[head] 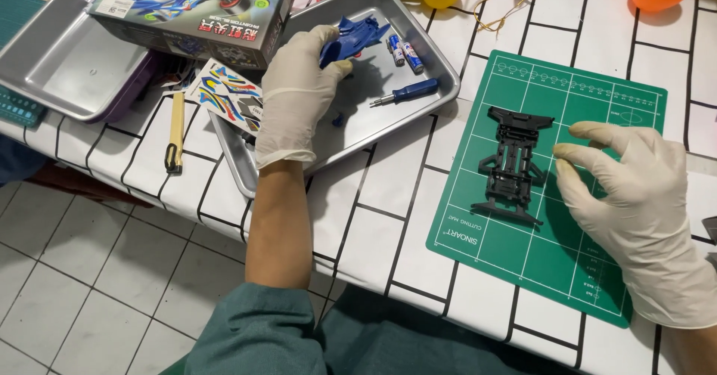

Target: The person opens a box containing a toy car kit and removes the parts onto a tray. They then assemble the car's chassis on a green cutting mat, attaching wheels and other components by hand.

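- Right hand [635, 196]: spread open on the green mat [478, 233], fingertips beside the black chassis [514, 162], not gripping it.
- Left hand [299, 91]: in the steel tray [441, 69], pinching the blue body shell [351, 37]; best lifted level, by its edge.
- Tray also holds a screwdriver [403, 93], two batteries [404, 52] and a sticker sheet [224, 95].
- Second tray [52, 69], further left, carries the kit box [194, 9].

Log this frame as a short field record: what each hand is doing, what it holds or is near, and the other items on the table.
left hand: gloved, grips blue car body shell over metal tray
right hand: gloved, open, empty, beside black chassis
chassis: lies on green cutting mat
in tray: blue-handled screwdriver, two batteries, sticker sheet
nearby: kit box, wooden-handled tool
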